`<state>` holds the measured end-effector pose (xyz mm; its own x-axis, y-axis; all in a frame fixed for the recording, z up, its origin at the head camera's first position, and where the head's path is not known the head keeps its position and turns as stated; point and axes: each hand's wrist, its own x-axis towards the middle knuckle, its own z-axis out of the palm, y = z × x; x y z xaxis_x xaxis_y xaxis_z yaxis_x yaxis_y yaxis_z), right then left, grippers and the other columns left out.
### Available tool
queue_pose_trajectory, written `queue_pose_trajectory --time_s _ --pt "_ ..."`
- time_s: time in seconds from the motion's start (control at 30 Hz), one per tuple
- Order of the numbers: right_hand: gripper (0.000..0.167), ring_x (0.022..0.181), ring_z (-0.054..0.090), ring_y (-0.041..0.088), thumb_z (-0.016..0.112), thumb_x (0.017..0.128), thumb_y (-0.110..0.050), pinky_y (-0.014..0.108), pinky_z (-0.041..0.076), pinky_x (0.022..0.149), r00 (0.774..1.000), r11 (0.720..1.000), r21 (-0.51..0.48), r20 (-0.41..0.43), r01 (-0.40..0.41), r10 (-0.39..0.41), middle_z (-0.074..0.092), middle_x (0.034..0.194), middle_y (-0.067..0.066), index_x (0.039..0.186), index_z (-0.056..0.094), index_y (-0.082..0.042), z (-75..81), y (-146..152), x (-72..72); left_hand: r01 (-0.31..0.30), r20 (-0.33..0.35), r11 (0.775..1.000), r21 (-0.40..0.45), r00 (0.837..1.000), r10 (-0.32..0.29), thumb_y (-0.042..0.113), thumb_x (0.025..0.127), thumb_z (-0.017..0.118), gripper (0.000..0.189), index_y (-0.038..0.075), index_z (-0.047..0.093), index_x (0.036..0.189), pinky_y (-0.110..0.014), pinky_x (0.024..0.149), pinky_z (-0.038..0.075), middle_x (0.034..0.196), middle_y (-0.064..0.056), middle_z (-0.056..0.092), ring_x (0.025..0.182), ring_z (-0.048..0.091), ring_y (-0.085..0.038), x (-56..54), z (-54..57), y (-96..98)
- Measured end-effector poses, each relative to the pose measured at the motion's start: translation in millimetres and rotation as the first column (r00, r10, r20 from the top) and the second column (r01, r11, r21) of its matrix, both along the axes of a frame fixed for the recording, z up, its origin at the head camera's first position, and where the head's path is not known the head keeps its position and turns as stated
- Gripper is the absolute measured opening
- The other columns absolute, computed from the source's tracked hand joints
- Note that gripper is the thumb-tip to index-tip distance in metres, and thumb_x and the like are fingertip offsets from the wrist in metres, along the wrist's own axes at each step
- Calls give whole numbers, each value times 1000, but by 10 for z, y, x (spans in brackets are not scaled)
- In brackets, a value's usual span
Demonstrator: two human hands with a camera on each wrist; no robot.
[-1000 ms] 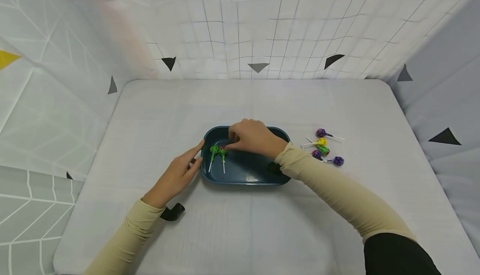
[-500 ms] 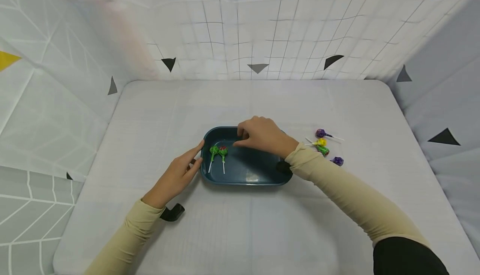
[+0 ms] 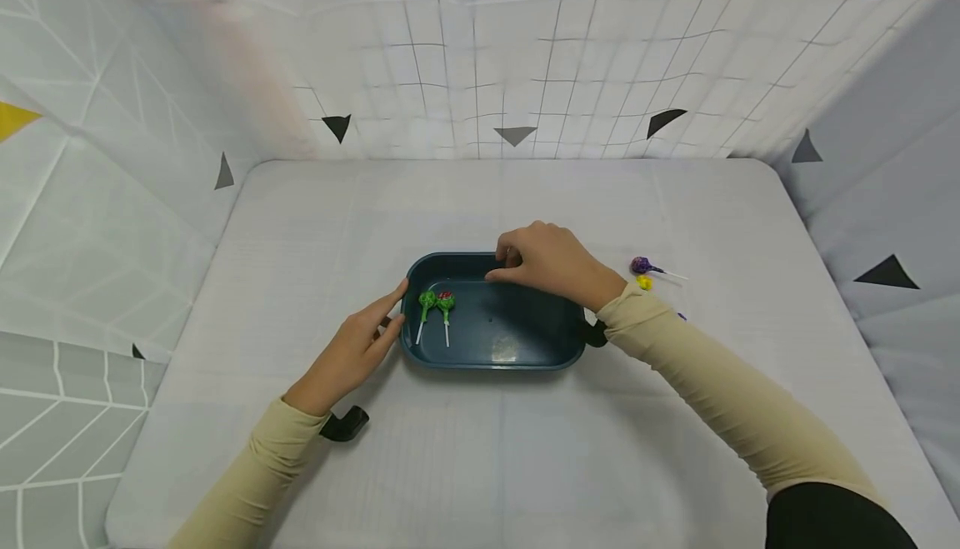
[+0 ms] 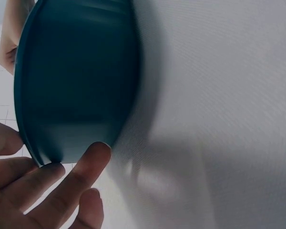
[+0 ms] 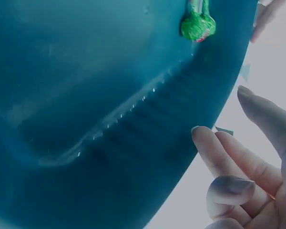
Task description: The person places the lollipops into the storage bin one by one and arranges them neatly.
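A dark blue-green tray [image 3: 491,357] sits mid-table, with two green-wrapped lollipops side by side inside its left end: the left one [image 3: 427,299] and one with some red on top [image 3: 446,301]. My left hand [image 3: 351,356] rests its extended fingers on the tray's left end; in the left wrist view its fingertips [image 4: 98,151] touch the outer wall. Above the tray's far right part, my right hand [image 3: 558,264] holds nothing, thumb and fingers apart. One green lollipop [image 5: 199,26] shows in the right wrist view, away from those fingers.
On the table right of the tray lie a purple lollipop [image 3: 642,266] and a yellow one [image 3: 644,282], partly behind my right sleeve [image 3: 720,366]. That sleeve hides other lollipops there. White patterned cloth walls [image 3: 450,49] stand behind and beside the table.
My right hand has let go of the green and red lollipop in the tray and moved right and away from it. My left hand stays at the tray's left end.
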<state>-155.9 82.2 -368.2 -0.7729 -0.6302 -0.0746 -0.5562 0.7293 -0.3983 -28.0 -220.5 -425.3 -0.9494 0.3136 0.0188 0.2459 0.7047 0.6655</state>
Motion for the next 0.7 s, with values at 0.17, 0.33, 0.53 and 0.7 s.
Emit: queue_pose_trajectory --time_s 0.17,0.33,0.53,0.7 --pt "34 87 69 16 78 90 -49 40 56 74 999 999 0 11 33 -33 77 87 -6 103 78 -17 54 112 -13 0 -3 1000 -1 1000 0 21 111 50 56 9 32 163 -45 87 57 158 -15 50 106 70 -27 2 4 6" --pt "35 88 69 18 78 90 -50 39 55 74 997 998 15 22 69 -69 78 89 -5 104 78 -18 51 204 -24 -2 -6 1000 -4 1000 2 19 111 51 56 9 32 163 -45 87 57 157 -15 50 105 70 -26 6 -9 7" --pt "36 88 68 18 78 90 -50 39 55 73 996 996 14 27 87 -87 78 88 -5 104 78 -17 33 303 -22 -9 14 1000 -4 1000 9 21 111 50 56 11 32 163 -46 90 56 159 -13 49 107 70 -27 8 -3 7" --pt "35 89 70 19 78 90 -49 40 55 75 994 994 19 30 109 -109 78 90 -3 103 77 -17 44 392 -10 -7 3 1000 -2 1000 7 20 111 51 56 9 32 163 -48 90 57 158 -15 49 107 71 -28 6 3 17"
